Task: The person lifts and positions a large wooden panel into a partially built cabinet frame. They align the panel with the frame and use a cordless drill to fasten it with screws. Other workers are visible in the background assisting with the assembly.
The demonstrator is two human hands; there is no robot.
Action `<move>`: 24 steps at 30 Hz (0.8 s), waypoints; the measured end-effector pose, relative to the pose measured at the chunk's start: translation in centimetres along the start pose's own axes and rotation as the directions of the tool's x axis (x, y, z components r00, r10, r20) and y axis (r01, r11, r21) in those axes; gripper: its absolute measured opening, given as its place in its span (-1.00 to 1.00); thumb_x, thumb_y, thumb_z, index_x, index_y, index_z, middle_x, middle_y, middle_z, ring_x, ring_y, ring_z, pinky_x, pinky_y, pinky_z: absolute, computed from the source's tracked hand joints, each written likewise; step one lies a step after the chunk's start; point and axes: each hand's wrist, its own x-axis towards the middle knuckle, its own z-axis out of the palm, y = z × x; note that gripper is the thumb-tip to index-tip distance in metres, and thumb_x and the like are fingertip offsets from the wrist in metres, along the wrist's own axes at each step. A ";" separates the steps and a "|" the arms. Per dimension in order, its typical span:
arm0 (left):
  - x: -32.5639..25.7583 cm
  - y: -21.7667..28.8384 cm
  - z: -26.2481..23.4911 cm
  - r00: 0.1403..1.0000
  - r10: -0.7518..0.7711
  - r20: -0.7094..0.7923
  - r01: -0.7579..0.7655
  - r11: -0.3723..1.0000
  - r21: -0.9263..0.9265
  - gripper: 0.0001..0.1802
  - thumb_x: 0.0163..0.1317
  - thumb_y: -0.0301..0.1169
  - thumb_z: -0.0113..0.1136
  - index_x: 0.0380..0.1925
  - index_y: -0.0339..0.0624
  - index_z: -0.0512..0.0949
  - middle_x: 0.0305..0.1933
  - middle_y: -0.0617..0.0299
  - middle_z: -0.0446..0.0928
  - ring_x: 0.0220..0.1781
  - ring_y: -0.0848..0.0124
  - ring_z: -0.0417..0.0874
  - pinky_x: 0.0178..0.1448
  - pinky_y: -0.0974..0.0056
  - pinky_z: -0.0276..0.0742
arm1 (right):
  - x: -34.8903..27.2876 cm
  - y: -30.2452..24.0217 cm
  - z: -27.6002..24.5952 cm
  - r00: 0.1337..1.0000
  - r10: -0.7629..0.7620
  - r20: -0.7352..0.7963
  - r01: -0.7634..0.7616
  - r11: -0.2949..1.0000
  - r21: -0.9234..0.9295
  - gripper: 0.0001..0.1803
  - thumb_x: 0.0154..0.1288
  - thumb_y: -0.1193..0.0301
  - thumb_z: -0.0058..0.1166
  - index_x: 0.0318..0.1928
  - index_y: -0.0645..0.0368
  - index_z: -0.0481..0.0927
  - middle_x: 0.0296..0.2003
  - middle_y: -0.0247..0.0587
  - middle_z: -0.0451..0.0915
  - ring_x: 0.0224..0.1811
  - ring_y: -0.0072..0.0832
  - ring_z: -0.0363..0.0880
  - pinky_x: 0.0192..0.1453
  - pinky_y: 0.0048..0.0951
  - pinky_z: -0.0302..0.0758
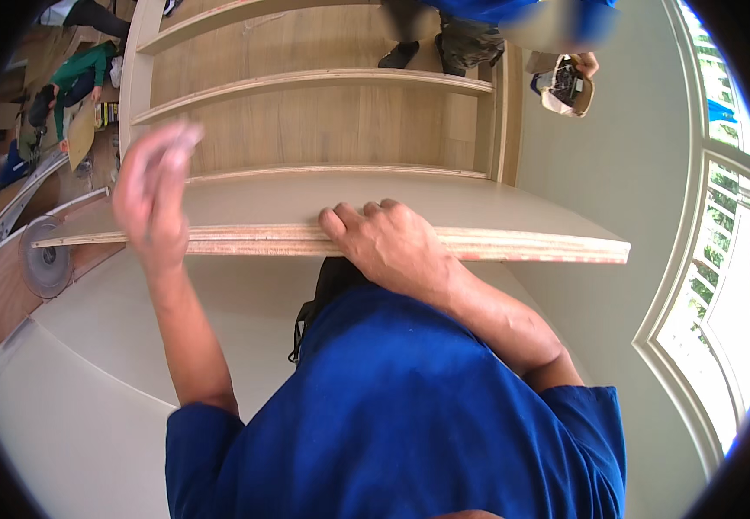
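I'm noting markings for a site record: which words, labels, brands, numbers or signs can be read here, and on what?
None can be read.
Board: reddish marks along its edge, no legible text.
Yellow-and-black item, upper left: too small to read.
Round grey disc: too unclear to read.
Open bag, upper right: no legible text.

Right hand point(396, 246) on board point(258, 203), left hand point(157, 203) leftward, disc point(49, 264) left of both (window point(717, 268) far right)

The head fisheye looks down at a panel point(470, 203).
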 end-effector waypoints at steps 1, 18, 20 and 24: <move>-1.9 -1.4 -1.9 0.999 -0.029 0.021 0.025 0.984 0.177 -0.72 0.60 -0.39 0.17 0.08 -0.40 0.67 0.08 -0.01 0.78 0.10 0.22 0.81 0.17 0.23 0.67 | 0.3 -0.1 -0.3 0.999 0.007 0.035 -0.007 1.000 0.007 -0.74 0.43 0.40 0.11 0.07 0.15 0.54 -0.22 -0.27 0.65 -0.24 -0.37 0.78 -0.21 -0.33 0.67; -8.5 -4.1 1.9 0.936 -0.194 0.294 -0.071 0.713 0.697 -0.50 0.55 0.06 0.12 -0.40 -0.05 0.70 -0.31 0.15 0.72 -0.16 0.09 0.74 0.19 -0.03 0.51 | -0.1 -0.9 -0.9 0.998 0.026 0.051 -0.032 0.993 0.117 -0.42 0.32 0.21 0.47 0.19 0.19 0.50 -0.30 -0.02 0.73 -0.29 0.03 0.79 -0.18 0.07 0.66; -8.8 -4.9 1.4 0.967 -0.117 0.227 -0.082 0.702 0.708 -0.50 0.55 0.07 0.13 -0.42 -0.03 0.69 -0.37 0.15 0.69 -0.23 0.10 0.73 0.15 -0.01 0.51 | 1.1 -1.6 -1.3 0.987 0.081 0.137 -0.090 0.994 0.059 -0.40 0.33 0.16 0.47 0.18 0.20 0.49 -0.29 0.01 0.73 -0.29 0.05 0.79 -0.21 0.11 0.65; -9.4 -4.3 -0.3 0.981 0.177 0.080 -0.183 0.713 0.677 -0.54 0.50 0.05 0.24 -0.49 0.02 0.64 -0.49 0.25 0.60 -0.39 0.22 0.65 -0.03 0.06 0.46 | 1.8 -1.2 -2.3 0.997 0.010 0.074 -0.010 1.000 0.000 -0.35 0.29 0.06 0.47 0.20 0.18 0.51 -0.18 -0.11 0.75 -0.32 -0.01 0.80 -0.20 0.02 0.66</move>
